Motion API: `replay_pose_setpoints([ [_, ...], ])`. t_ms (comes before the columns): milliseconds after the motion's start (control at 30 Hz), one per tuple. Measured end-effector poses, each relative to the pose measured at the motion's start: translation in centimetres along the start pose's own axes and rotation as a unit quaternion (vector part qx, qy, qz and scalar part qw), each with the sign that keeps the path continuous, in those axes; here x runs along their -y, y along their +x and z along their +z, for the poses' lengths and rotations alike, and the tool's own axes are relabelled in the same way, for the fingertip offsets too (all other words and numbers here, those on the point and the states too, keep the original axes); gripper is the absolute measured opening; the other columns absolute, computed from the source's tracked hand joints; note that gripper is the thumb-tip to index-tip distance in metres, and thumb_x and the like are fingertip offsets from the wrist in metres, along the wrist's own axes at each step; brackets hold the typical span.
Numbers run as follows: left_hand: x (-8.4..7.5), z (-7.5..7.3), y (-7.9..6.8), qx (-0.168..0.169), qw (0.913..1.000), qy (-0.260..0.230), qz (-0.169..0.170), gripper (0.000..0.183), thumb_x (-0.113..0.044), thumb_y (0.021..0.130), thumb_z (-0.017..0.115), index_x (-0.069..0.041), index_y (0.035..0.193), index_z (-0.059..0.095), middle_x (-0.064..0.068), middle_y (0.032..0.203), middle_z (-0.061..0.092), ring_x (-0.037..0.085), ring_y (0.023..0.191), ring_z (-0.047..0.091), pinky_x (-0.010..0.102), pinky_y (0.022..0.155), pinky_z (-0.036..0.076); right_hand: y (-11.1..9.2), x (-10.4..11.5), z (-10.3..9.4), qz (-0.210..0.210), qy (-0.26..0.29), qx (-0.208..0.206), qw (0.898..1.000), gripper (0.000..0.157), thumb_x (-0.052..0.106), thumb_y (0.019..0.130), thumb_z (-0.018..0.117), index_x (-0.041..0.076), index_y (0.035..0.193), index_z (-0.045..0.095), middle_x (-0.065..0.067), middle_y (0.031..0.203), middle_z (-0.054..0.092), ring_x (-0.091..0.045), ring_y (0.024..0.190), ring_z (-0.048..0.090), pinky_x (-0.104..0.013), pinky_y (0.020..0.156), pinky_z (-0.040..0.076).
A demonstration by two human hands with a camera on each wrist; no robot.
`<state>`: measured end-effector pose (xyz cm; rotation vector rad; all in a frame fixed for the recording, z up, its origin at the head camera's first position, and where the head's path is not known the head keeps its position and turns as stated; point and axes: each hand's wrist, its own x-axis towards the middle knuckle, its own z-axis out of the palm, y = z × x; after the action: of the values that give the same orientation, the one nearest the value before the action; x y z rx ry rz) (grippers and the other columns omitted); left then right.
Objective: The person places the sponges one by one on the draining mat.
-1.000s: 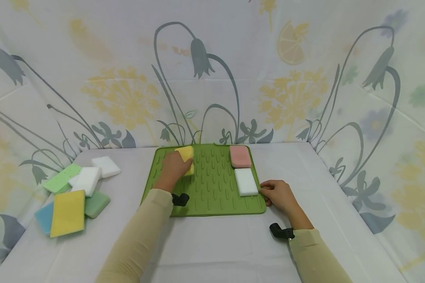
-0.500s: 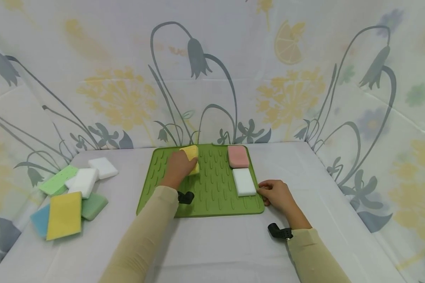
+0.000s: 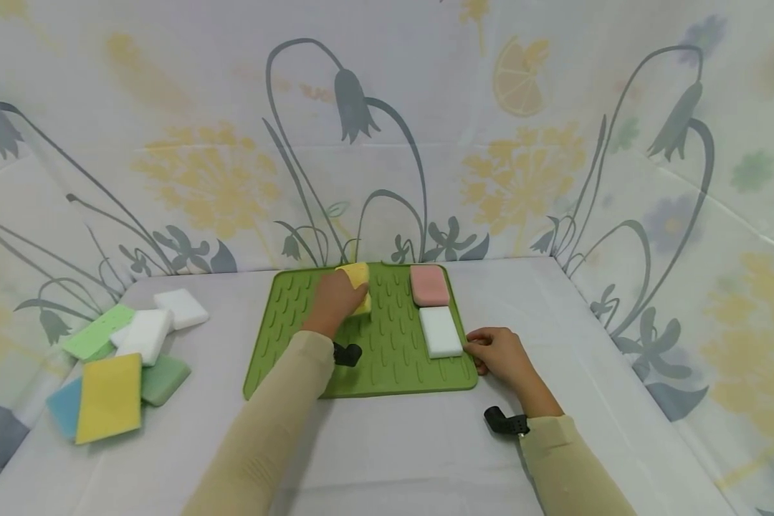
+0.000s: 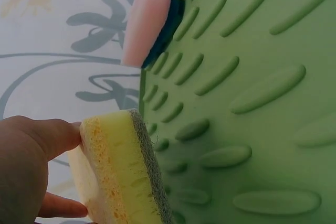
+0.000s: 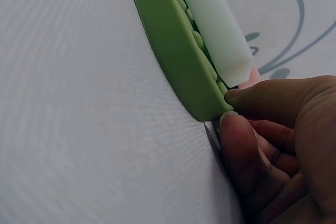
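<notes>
My left hand grips a yellow sponge over the back middle of a green ridged mat. In the left wrist view the sponge has its grey scouring layer turned towards the mat, and thumb and fingers hold its yellow side. My right hand pinches the mat's right edge; the right wrist view has thumb and finger on the mat's rim. Close beside those fingertips lies a white sponge block. Behind it on the mat is a pink sponge, whose dark blue underside shows in the left wrist view.
On the white-covered table's left stands a loose heap: a bright green sponge, white blocks, a yellow piece, a blue piece and a darker green sponge. A patterned cloth hangs behind the table and at both sides.
My left hand has carried the yellow sponge a little to the right over the mat. The right hand stays at the mat's edge, and the head view has shifted slightly.
</notes>
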<state>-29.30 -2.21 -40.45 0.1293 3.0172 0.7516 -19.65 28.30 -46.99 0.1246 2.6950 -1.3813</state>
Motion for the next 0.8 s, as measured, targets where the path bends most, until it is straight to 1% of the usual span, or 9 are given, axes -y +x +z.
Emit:
replay_pose_setpoints([
  [67,-0.3,0.1,0.1,0.002,1.0,0.008,-0.001,0.051,-0.044,0.096,0.051,0.004,0.111,0.061,0.018,0.101,0.065,0.031,0.09,0.062,0.042,0.076,0.053,0.0,0.0,0.0,0.001,0.002,0.001,1.0,0.033,0.02,0.09,0.066,-0.002,0.114,0.066,-0.01,0.076,0.067,-0.015,0.056,0.061,-0.029,0.054,0.055],
  [300,-1.2,0.5,0.6,0.005,0.9999,-0.008,-0.004,0.046,-0.041,0.096,0.054,0.002,0.109,0.061,0.016,0.1,0.065,0.029,0.087,0.063,0.04,0.073,0.053,0.0,0.0,0.0,0.004,0.002,0.002,1.0,0.033,0.021,0.09,0.066,-0.002,0.114,0.066,-0.009,0.076,0.066,-0.015,0.056,0.061,-0.029,0.054,0.055],
  [333,-1.4,0.6,0.7,0.004,1.0,-0.004,-0.003,0.046,-0.041,0.096,0.054,0.002,0.11,0.061,0.016,0.101,0.065,0.029,0.088,0.062,0.04,0.074,0.053,0.0,0.0,0.0,0.005,0.003,0.001,1.0,0.033,0.02,0.09,0.066,-0.001,0.114,0.066,-0.009,0.075,0.066,-0.015,0.056,0.061,-0.029,0.053,0.055],
  [467,-1.9,0.9,1.0,0.013,0.9999,-0.007,-0.001,0.048,-0.041,0.096,0.055,0.003,0.113,0.06,0.017,0.104,0.064,0.03,0.092,0.061,0.04,0.076,0.053,0.0,0.1,0.0,0.003,0.007,0.002,1.0,0.033,0.02,0.09,0.067,-0.002,0.114,0.066,-0.009,0.075,0.066,-0.014,0.056,0.06,-0.029,0.053,0.055],
  [533,-2.2,1.0,1.1,0.02,0.9997,-0.01,-0.005,0.048,-0.041,0.096,0.054,0.003,0.114,0.059,0.018,0.106,0.062,0.029,0.093,0.06,0.039,0.077,0.052,0.0,0.1,0.0,0.002,0.01,0.003,1.0,0.033,0.02,0.09,0.067,-0.002,0.114,0.066,-0.009,0.075,0.066,-0.014,0.056,0.06,-0.029,0.053,0.055],
  [633,-2.6,1.0,1.3,0.027,0.9996,-0.004,-0.007,0.045,-0.041,0.096,0.054,0.002,0.109,0.061,0.016,0.103,0.062,0.028,0.09,0.057,0.038,0.075,0.05,0.0,0.1,0.1,0.002,0.01,0.005,1.0,0.033,0.02,0.09,0.067,-0.002,0.114,0.066,-0.009,0.074,0.066,-0.015,0.055,0.06,-0.029,0.053,0.054],
  [800,-3.4,0.9,1.8,0.03,0.9993,0.022,0.009,0.039,-0.039,0.096,0.054,-0.002,0.092,0.064,0.013,0.088,0.065,0.024,0.076,0.058,0.033,0.064,0.047,-0.1,0.1,0.0,0.008,0.01,0.0,1.0,0.032,0.021,0.089,0.067,0.0,0.113,0.066,-0.008,0.072,0.065,-0.015,0.053,0.06,-0.03,0.053,0.054],
])
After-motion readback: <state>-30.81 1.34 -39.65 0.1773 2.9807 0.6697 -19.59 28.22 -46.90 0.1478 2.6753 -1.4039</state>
